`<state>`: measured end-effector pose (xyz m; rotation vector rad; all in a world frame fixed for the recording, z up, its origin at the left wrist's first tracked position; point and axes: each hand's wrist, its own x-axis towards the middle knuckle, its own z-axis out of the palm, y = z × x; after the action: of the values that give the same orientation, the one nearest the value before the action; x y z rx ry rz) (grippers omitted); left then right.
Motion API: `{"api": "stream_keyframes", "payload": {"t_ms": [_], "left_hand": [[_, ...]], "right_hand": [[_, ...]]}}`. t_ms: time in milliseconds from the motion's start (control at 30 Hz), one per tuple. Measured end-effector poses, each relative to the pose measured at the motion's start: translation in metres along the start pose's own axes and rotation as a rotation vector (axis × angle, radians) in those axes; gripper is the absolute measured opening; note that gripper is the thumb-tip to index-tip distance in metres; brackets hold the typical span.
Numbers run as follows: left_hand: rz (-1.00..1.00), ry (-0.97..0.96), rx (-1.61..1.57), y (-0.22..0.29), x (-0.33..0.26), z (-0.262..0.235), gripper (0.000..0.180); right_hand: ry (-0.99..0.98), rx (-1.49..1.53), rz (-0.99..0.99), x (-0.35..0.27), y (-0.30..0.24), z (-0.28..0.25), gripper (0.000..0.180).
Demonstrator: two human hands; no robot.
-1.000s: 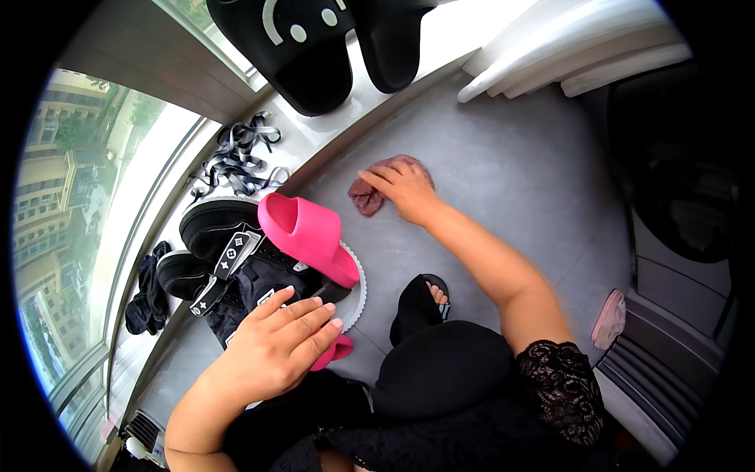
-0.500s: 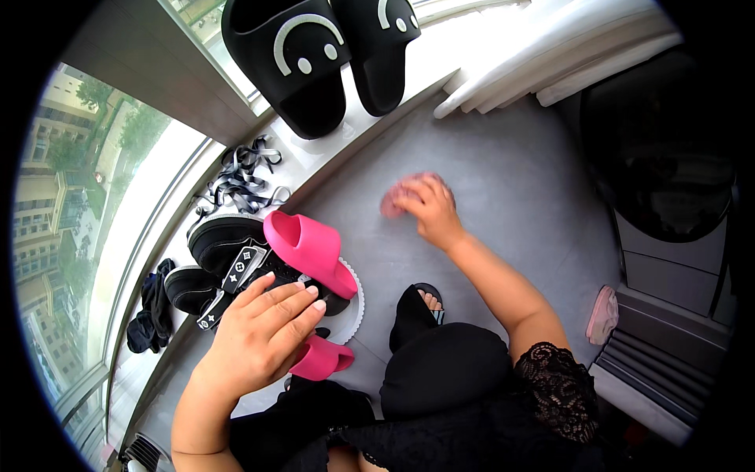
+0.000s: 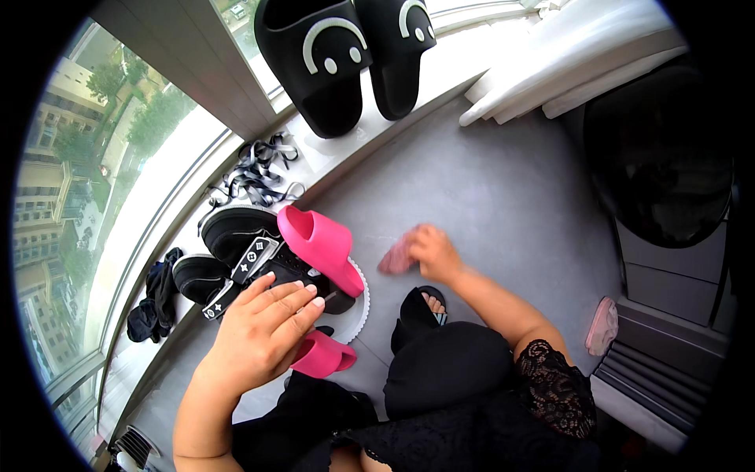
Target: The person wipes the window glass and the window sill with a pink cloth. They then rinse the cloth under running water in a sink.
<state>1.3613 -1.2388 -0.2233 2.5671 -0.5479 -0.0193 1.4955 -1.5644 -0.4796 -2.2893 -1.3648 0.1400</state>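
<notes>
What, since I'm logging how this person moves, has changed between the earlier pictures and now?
The right hand has drawn the dusky pink cloth across the floor toward the person, closer to the sandaled foot, keeping it in its grip. The view has shifted slightly. The left hand stays open by the black shoes; the pink slippers, black slides and loose laces lie as they were.
</notes>
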Motion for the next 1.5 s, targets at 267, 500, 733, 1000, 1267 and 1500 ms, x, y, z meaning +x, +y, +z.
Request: {"api": "stream_keyframes", "payload": {"t_ms": [267, 500, 733, 1000, 1267, 1500], "left_hand": [[0.08, -0.03, -0.007, 0.008, 0.016, 0.014, 0.035], [0.022, -0.063, -0.018, 0.011, 0.004, 0.015, 0.033], [0.048, -0.1, -0.04, 0.011, 0.009, 0.03, 0.034], [0.041, -0.068, -0.026, 0.005, 0.023, 0.01, 0.033], [0.079, -0.121, -0.081, -0.013, 0.046, -0.019, 0.031], [0.018, -0.198, -0.162, -0.026, 0.083, -0.057, 0.04]], "right_hand": [[-0.035, -0.026, 0.141, 0.145, 0.055, 0.032, 0.05], [-0.481, 0.031, -0.23, 0.08, -0.024, 0.054, 0.034], [0.028, 0.177, 0.066, 0.143, 0.029, 0.019, 0.034], [-0.487, -0.094, -0.202, 0.049, -0.001, 0.026, 0.029], [0.361, 1.387, 0.846, 0.044, 0.018, -0.079, 0.034], [0.93, 2.068, 0.803, 0.085, -0.008, -0.131, 0.063]]}}
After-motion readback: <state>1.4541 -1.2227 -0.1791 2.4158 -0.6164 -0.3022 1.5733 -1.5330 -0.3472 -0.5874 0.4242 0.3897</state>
